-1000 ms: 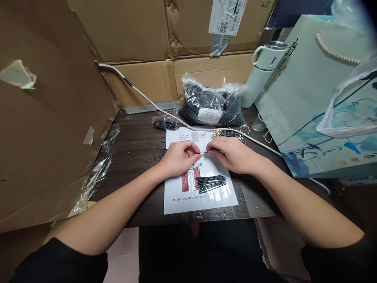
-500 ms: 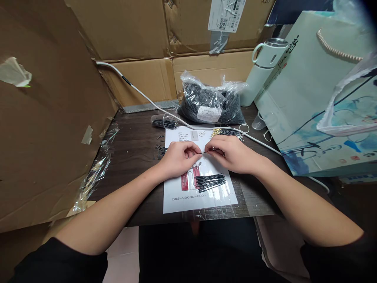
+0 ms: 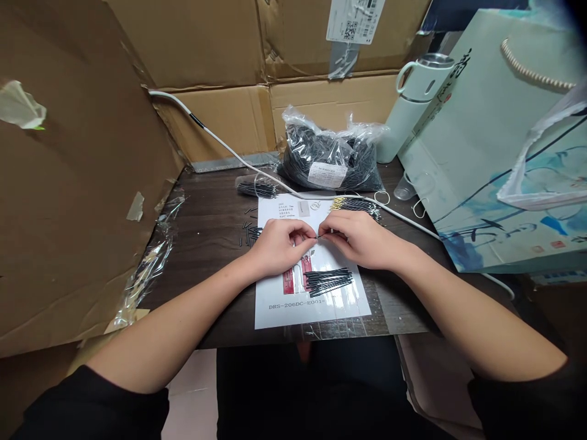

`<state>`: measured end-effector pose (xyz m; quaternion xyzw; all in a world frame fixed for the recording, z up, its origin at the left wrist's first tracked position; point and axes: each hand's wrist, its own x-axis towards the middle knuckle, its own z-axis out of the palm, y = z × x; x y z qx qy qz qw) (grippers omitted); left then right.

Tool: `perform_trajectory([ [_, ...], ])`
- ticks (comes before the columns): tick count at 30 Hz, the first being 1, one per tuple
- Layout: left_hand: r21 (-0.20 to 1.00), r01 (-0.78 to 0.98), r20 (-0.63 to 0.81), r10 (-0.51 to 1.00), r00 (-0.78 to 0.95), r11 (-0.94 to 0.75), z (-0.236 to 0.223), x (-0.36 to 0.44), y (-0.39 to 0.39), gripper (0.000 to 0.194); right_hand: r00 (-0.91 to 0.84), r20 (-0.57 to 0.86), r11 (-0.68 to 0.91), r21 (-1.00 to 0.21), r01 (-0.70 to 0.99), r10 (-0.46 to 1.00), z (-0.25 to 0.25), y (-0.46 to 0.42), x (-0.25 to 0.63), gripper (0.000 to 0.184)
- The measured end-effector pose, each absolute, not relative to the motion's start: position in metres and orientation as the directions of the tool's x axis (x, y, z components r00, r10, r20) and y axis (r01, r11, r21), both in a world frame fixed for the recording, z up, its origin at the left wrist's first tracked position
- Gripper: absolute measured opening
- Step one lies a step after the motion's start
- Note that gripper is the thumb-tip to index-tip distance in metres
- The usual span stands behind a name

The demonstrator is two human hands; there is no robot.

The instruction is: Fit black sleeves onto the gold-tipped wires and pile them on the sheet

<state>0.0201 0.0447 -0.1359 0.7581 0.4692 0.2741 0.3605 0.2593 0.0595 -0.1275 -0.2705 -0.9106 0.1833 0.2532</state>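
My left hand (image 3: 285, 245) is closed in a pinch over the printed sheet (image 3: 293, 315). Between its thumb and forefinger is what looks like a short black tube, mostly hidden. Facing it, my right hand (image 3: 355, 238) pinches a thin black wire (image 3: 320, 237), and the fingertips of both hands nearly meet. Just below lies a bundle of black wires (image 3: 329, 282) on the paper. Beyond my right hand is another bundle with gold-coloured ends (image 3: 342, 203). Several short black tubes (image 3: 250, 234) are scattered left of my left hand.
At the back sit a clear bag of black pieces (image 3: 305, 153) and a plastic cup of black pieces (image 3: 254, 187) on its side. A white cable (image 3: 229, 153) crosses the table. A pale bottle (image 3: 408, 110) and a paper bag (image 3: 477, 140) stand right. Cardboard (image 3: 206, 43) walls the table.
The view has shifted slightly. My hands keep their pinch, and their fingertips look a little closer together, with less of the black wire showing between them.
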Motion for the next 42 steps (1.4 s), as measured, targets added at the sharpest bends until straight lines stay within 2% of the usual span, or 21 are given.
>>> perform_trajectory([
  [7,0.802,0.521,0.056,0.906,0.420,-0.291,-0.1350,0.0199,0.0441,0.015,-0.722,0.351,0.771,-0.498,0.396,0.597,-0.1299,0.0582,0.2565,0.014],
  [19,0.791,0.532,0.119,0.928,0.352,-0.303,-0.1306,0.0227,0.0413,0.015,-0.656,0.369,0.729,-0.527,0.436,0.659,-0.1269,0.0590,0.2584,0.008],
  [42,0.779,0.499,0.223,0.912,0.345,-0.380,-0.1331,0.0213,0.0404,0.014,-0.640,0.356,0.707,-0.549,0.447,0.681,-0.1280,0.0593,0.2584,0.008],
])
